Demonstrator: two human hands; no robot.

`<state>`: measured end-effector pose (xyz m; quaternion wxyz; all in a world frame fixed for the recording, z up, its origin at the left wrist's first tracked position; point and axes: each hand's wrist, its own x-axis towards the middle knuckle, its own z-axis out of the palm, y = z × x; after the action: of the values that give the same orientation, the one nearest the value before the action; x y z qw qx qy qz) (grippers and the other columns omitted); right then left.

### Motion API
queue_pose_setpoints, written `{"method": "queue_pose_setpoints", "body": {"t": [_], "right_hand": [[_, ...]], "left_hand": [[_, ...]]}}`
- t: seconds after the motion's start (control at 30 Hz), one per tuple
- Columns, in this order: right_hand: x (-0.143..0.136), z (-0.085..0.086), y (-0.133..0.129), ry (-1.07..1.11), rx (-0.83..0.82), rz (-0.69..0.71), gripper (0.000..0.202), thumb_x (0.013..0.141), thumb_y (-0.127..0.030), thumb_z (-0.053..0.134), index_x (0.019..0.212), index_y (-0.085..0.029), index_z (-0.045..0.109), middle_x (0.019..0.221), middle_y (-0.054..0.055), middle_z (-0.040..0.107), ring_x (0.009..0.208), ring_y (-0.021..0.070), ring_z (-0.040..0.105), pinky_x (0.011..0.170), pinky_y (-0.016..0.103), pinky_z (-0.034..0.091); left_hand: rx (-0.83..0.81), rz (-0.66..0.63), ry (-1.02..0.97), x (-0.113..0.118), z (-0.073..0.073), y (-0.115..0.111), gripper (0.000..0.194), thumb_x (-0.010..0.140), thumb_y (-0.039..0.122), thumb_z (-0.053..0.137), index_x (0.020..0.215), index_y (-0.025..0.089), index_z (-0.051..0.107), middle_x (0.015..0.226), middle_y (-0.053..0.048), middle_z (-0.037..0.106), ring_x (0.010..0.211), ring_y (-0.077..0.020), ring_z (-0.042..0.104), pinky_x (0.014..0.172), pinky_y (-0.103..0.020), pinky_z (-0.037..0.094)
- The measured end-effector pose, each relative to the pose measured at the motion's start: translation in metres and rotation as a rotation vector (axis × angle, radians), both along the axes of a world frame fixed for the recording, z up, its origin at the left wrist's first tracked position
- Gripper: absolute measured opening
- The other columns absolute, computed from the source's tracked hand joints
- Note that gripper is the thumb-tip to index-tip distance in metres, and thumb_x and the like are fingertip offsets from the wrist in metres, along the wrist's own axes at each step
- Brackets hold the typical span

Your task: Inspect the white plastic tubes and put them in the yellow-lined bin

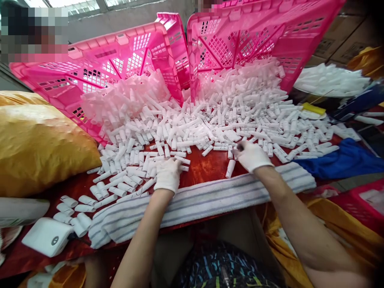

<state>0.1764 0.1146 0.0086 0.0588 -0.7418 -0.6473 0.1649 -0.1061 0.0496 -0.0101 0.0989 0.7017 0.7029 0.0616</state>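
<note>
Across the red tabletop (207,163), hollow white tubes (230,169) spill from tilted, latticed pink plastic baskets (258,24). White-gloved, the left hand (168,175) and right hand (252,157) bend their fingers among them; whether either grips one cannot be told.

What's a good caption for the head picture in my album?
Gloved left hand and right hand at white tubes, pink crates behind, striped towel in front.

The left edge of view cut off the yellow sack (45,148). Markings on the white tubes (192,125) were too small to read.
</note>
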Motion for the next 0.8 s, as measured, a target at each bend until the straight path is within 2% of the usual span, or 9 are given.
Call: {"method": "queue_pose_setpoints", "body": {"t": [0.07, 0.13, 0.2, 0.27, 0.37, 0.47, 0.57, 0.7, 0.8], "right_hand": [[-0.031, -0.007, 0.014, -0.068, -0.022, 0.061, 0.034, 0.082, -0.039, 0.056, 0.108, -0.018, 0.064, 0.1, 0.015, 0.07, 0.092, 0.0288, 0.066, 0.075, 0.036, 0.048], [-0.049, -0.013, 0.014, -0.135, -0.018, 0.106, 0.03, 0.087, -0.03, 0.05, 0.111, -0.017, 0.062, 0.103, 0.017, 0.069, 0.092, 0.029, 0.067, 0.076, 0.038, 0.049], [-0.055, -0.019, 0.006, -0.148, 0.024, 0.101, 0.031, 0.091, -0.023, 0.04, 0.114, -0.015, 0.061, 0.105, 0.019, 0.067, 0.093, 0.0293, 0.066, 0.077, 0.041, 0.048], [-0.053, -0.02, -0.005, -0.038, 0.107, 0.07, 0.031, 0.092, -0.024, 0.04, 0.114, -0.013, 0.06, 0.102, 0.02, 0.066, 0.091, 0.0284, 0.065, 0.078, 0.042, 0.048], [-0.044, -0.014, -0.02, 0.55, 0.208, 0.088, 0.025, 0.087, -0.036, 0.054, 0.102, -0.017, 0.06, 0.084, 0.009, 0.064, 0.072, 0.0189, 0.059, 0.066, 0.032, 0.047], [-0.042, -0.003, -0.031, 1.194, 0.122, 0.123, 0.03, 0.081, -0.049, 0.061, 0.09, -0.021, 0.058, 0.064, -0.003, 0.052, 0.052, 0.0104, 0.044, 0.048, 0.024, 0.037], [-0.044, 0.005, -0.035, 1.338, 0.08, 0.105, 0.035, 0.073, -0.054, 0.068, 0.082, -0.02, 0.059, 0.061, -0.005, 0.049, 0.048, 0.0076, 0.036, 0.043, 0.023, 0.029], [-0.044, 0.009, -0.036, 1.17, 0.104, 0.189, 0.036, 0.074, -0.055, 0.067, 0.073, -0.019, 0.061, 0.065, -0.003, 0.054, 0.057, 0.0096, 0.043, 0.054, 0.025, 0.037], [-0.048, 0.007, -0.044, 1.101, 0.095, 0.244, 0.039, 0.081, -0.057, 0.059, 0.078, -0.018, 0.065, 0.071, 0.0, 0.059, 0.066, 0.0121, 0.051, 0.063, 0.026, 0.041]], "left_hand": [[-0.005, -0.013, -0.012, 0.01, -0.006, -0.004, 0.024, 0.088, 0.026, 0.051, 0.105, 0.025, 0.069, 0.108, -0.009, 0.066, 0.102, -0.0267, 0.057, 0.088, -0.04, 0.041], [-0.003, -0.005, -0.037, 0.016, -0.009, -0.009, 0.023, 0.089, 0.029, 0.053, 0.104, 0.026, 0.07, 0.107, -0.009, 0.066, 0.102, -0.0275, 0.058, 0.086, -0.041, 0.043], [0.014, 0.037, -0.141, 0.021, -0.009, -0.013, 0.023, 0.09, 0.031, 0.053, 0.107, 0.026, 0.068, 0.107, -0.008, 0.067, 0.099, -0.0245, 0.059, 0.084, -0.039, 0.045], [0.05, 0.105, -0.319, 0.029, -0.004, -0.018, 0.027, 0.094, 0.031, 0.048, 0.116, 0.026, 0.062, 0.11, -0.005, 0.067, 0.095, -0.0187, 0.059, 0.083, -0.036, 0.046], [0.068, 0.181, -0.762, 0.049, 0.003, -0.026, 0.029, 0.096, 0.038, 0.044, 0.119, 0.025, 0.057, 0.107, -0.002, 0.067, 0.09, -0.0151, 0.061, 0.079, -0.031, 0.049], [0.048, 0.184, -1.074, 0.066, 0.007, -0.032, 0.029, 0.091, 0.04, 0.053, 0.111, 0.021, 0.06, 0.102, -0.004, 0.068, 0.091, -0.0166, 0.064, 0.082, -0.03, 0.051], [0.066, 0.167, -1.077, 0.073, 0.007, -0.038, 0.029, 0.087, 0.038, 0.059, 0.107, 0.018, 0.062, 0.101, -0.006, 0.068, 0.091, -0.0173, 0.064, 0.084, -0.03, 0.051], [0.261, 0.091, -0.939, 0.079, 0.004, -0.048, 0.027, 0.085, 0.032, 0.062, 0.108, 0.018, 0.063, 0.103, -0.008, 0.069, 0.093, -0.0188, 0.065, 0.088, -0.032, 0.05], [0.405, 0.064, -0.844, 0.088, 0.002, -0.053, 0.025, 0.084, 0.027, 0.061, 0.107, 0.018, 0.064, 0.102, -0.009, 0.069, 0.094, -0.0201, 0.064, 0.091, -0.035, 0.049]]}}
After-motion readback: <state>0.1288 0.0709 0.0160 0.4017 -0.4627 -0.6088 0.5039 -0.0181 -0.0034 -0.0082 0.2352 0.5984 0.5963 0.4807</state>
